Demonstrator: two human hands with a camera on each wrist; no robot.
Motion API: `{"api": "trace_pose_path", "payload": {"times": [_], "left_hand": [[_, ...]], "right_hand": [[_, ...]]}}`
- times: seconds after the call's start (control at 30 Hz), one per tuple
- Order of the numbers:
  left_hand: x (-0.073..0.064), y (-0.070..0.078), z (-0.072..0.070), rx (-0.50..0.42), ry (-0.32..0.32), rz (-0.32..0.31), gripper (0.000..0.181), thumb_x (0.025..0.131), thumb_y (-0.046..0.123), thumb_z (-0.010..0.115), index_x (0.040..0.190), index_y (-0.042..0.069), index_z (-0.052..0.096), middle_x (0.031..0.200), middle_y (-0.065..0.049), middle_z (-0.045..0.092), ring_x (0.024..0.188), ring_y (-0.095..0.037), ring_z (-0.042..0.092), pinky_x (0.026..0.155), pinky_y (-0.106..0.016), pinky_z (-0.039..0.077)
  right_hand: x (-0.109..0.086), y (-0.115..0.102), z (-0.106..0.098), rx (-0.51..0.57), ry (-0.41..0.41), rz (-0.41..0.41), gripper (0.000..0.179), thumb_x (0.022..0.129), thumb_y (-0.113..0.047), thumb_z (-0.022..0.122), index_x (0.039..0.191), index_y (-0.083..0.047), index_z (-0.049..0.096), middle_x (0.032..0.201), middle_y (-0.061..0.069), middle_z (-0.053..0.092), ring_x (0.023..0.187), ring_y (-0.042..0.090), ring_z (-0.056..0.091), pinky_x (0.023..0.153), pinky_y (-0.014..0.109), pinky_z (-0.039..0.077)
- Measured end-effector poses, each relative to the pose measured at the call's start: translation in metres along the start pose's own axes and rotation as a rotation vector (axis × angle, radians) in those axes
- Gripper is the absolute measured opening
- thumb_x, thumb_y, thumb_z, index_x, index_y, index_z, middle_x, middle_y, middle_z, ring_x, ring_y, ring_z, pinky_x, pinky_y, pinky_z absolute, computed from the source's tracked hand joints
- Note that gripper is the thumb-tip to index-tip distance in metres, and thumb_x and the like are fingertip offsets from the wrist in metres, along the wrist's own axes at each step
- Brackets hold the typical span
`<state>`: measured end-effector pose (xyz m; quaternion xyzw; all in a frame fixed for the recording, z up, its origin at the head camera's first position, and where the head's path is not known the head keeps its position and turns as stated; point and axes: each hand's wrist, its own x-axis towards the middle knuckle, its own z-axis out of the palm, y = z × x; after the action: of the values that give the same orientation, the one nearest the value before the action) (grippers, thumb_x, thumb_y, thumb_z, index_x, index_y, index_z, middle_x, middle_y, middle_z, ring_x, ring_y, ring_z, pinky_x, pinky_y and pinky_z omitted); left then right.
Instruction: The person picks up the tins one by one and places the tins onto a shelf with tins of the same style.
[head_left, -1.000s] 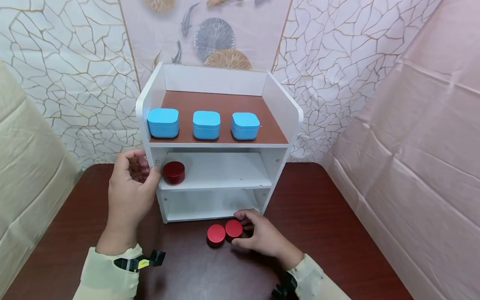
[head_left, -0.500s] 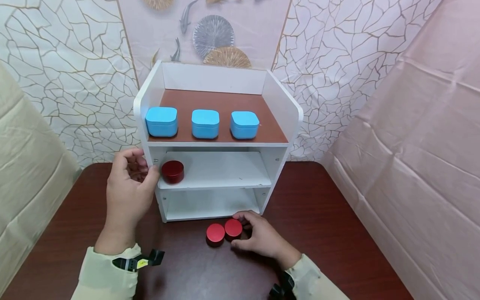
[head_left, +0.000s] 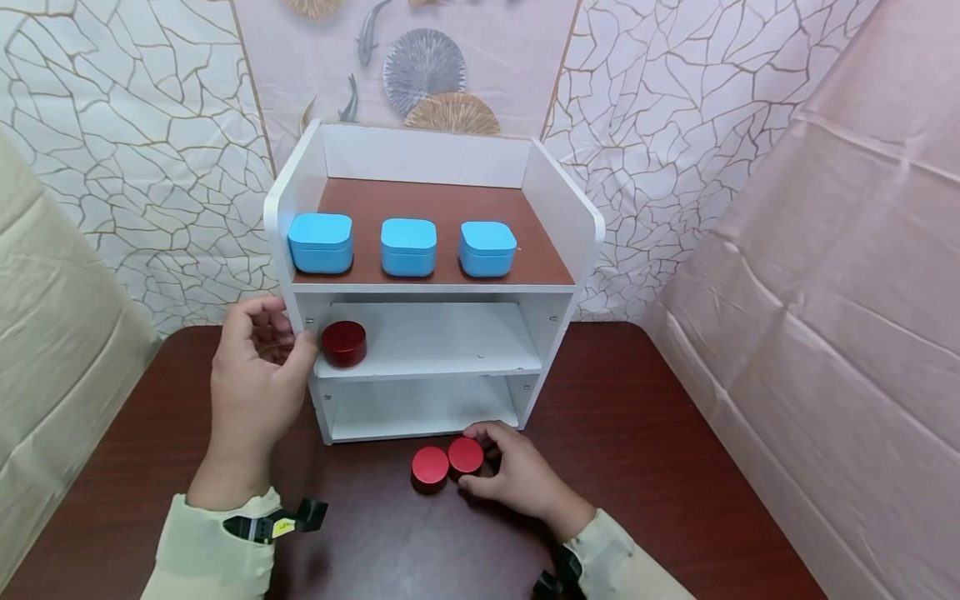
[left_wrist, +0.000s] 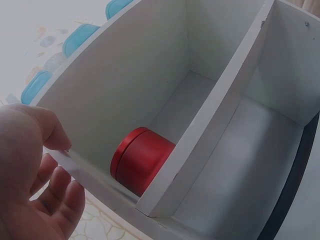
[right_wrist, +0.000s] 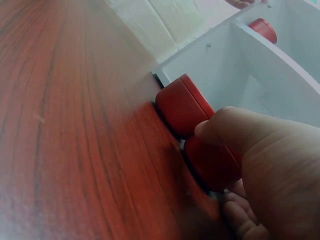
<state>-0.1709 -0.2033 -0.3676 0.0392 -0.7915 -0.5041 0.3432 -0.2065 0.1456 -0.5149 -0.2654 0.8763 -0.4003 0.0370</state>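
Observation:
In the head view my left hand point(head_left: 255, 375) holds the left side panel of a small white shelf unit point(head_left: 435, 289). Its thumb lies at the panel's front edge, the fingers curled along the outer side. A round red tin point(left_wrist: 142, 159) stands at the left end of the middle shelf, near that thumb. My right hand point(head_left: 521, 475) pinches another round red tin point(right_wrist: 212, 165) between thumb and fingers, on the table before the bottom shelf. Close against its left side stands a third red tin point(head_left: 430, 469).
Three blue lidded boxes point(head_left: 408, 247) stand in a row on the brown top shelf. The shelf unit rests on a dark reddish-brown table point(head_left: 637, 467). Patterned cloth point(head_left: 690, 125) hangs behind, and pale padded cloth point(head_left: 817, 275) slopes along the right side.

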Motion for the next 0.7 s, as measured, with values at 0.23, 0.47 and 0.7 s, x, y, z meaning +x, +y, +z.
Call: {"api": "trace_pose_path", "payload": {"times": [0.23,0.47,0.7], "left_hand": [[0.0000,-0.0004,-0.0007,-0.001,0.001,-0.001,0.047,0.105,0.014,0.072,0.148,0.011,0.055,0.115,0.007,0.056,0.104,-0.011,0.057,0.085,-0.014,0.049],[0.0006,-0.0015,-0.0007,-0.007,0.002,0.003,0.047,0.104,0.014,0.072,0.148,0.010,0.055,0.114,0.008,0.055,0.103,-0.011,0.057,0.084,-0.014,0.049],[0.0007,-0.0006,-0.0006,-0.005,-0.001,0.000,0.047,0.104,0.014,0.072,0.148,0.011,0.055,0.114,0.007,0.055,0.103,-0.011,0.057,0.084,-0.014,0.049]], "right_hand": [[0.0006,0.0006,0.0013,-0.002,0.010,-0.001,0.061,0.085,-0.019,0.098,0.138,-0.017,0.070,0.124,-0.008,0.073,0.105,0.012,0.071,0.096,0.031,0.062],[0.0011,0.0003,0.0003,0.004,0.016,-0.001,0.059,0.085,-0.019,0.098,0.137,-0.018,0.070,0.123,-0.008,0.073,0.105,0.011,0.071,0.096,0.031,0.062],[0.0007,0.0001,-0.0009,0.038,0.027,0.005,0.058,0.084,-0.016,0.097,0.136,-0.019,0.070,0.124,-0.007,0.073,0.107,0.012,0.071,0.096,0.031,0.062]]}}
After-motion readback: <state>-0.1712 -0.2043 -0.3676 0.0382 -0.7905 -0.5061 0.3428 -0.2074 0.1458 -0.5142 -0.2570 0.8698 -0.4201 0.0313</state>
